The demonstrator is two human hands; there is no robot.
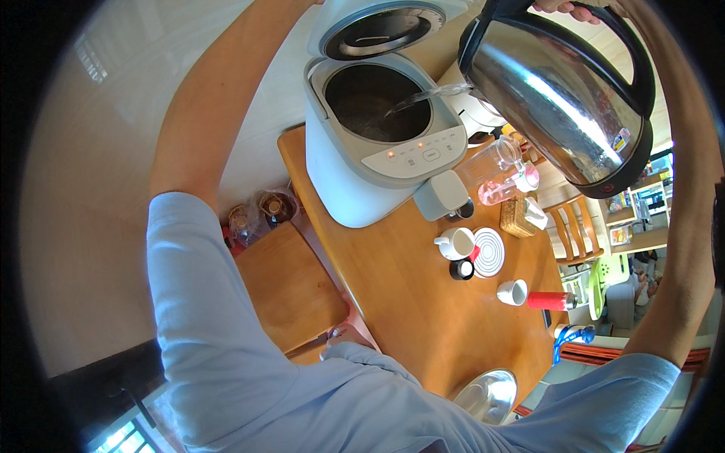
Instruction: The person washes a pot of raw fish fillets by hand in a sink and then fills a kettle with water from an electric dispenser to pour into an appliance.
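My right hand [569, 10] grips the black handle of a steel electric kettle [558, 102], which is tilted with its spout to the left. A stream of water [422, 97] runs from the spout into the dark inner pot of a white electric hot-water dispenser [351, 170]. The dispenser's lid [382, 28] is raised, and two orange lights glow on its panel [422, 150]. Only a sliver of my left hand [314, 2] shows at the top edge, near the lid; its fingers are cut off by the frame.
The wooden table [391, 283] carries a white mug [457, 243], a cup [512, 292], a ringed white plate [489, 252], a pink-lidded bottle [504, 187], a wicker tissue box [516, 216], a red flask [549, 300] and a metal bowl [487, 396]. A wooden stool [289, 283] stands left.
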